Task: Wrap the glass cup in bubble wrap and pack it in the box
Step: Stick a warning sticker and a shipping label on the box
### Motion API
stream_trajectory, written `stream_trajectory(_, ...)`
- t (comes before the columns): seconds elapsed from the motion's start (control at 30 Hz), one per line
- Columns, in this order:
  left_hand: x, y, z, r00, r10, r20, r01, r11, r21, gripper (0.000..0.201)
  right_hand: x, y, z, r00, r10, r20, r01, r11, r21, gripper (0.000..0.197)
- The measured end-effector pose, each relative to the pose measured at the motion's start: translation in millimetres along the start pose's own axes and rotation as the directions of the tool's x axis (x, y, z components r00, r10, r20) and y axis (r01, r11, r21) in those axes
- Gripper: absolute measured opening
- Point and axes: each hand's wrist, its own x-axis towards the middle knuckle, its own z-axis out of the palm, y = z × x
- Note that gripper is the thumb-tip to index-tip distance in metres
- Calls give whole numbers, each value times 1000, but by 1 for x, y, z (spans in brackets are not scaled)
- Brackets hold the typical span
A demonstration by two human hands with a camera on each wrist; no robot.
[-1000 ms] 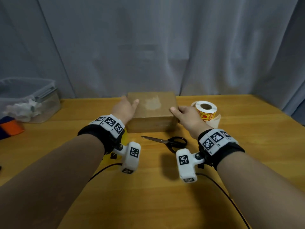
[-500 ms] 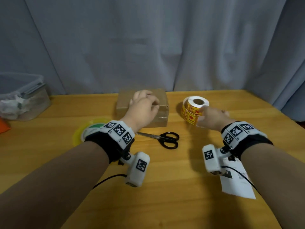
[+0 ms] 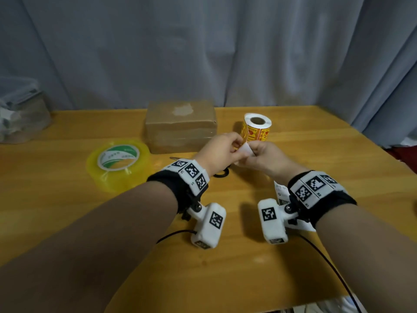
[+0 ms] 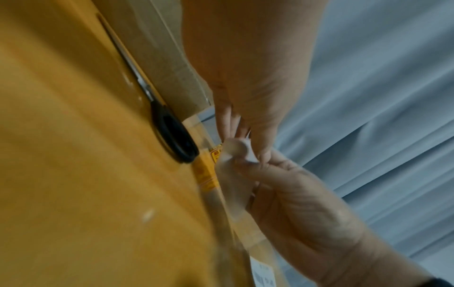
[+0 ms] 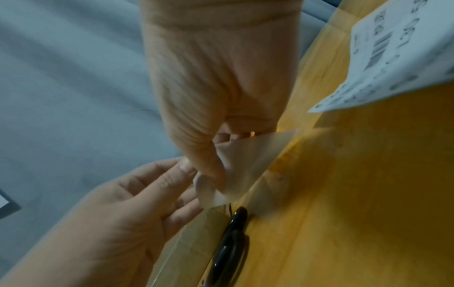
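— At the far left edge of the tabletop, what is kept in the clear plastic bin?
— Something white and crumpled is seen through its wall; what it is cannot be told.

— And the box?
— It is found at the back of the tabletop, near the curtain, well beyond both hands. It is closed, so its contents are not shown. The glass cup and the bubble wrap are not seen in any view.

— How is the box described?
— Plain brown cardboard, with a pale worn patch on the top face and clear tape across the front. It is laid flat, and its long axis runs from left to right, parallel to the back edge of the tabletop.

— What is held by the hands?
— A small white piece of label backing is pinched between them, in front of the label roll. The grip of the left hand is closed on one edge by thumb and fingers; the grip of the right hand is clamped on the other side.

— What else is laid there?
— A yellow tape roll is placed left of the box, black-handled scissors lie under the hands, and a printed paper slip is partly hidden under the right wrist.
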Motion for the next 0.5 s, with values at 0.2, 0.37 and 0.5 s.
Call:
stream_trajectory(0.2, -8, -3, 3, 987, 7, -159, -13, 999, -36, 17, -1, -2, 1, 1000, -19, 18, 19, 1000, -6, 22)
stream_trajectory(0.37, -7, -11, -6, 988, -23, -153, 12, 998, -69, 9, -3, -3, -3, 997, 37, 61, -35, 999, -31, 29)
stream_trajectory(0.5, -8, -13, -7, 993, 2, -120, -5, 1000, -26, 17, -3, -7, 1, 998, 68, 8, -68, 997, -20, 21)
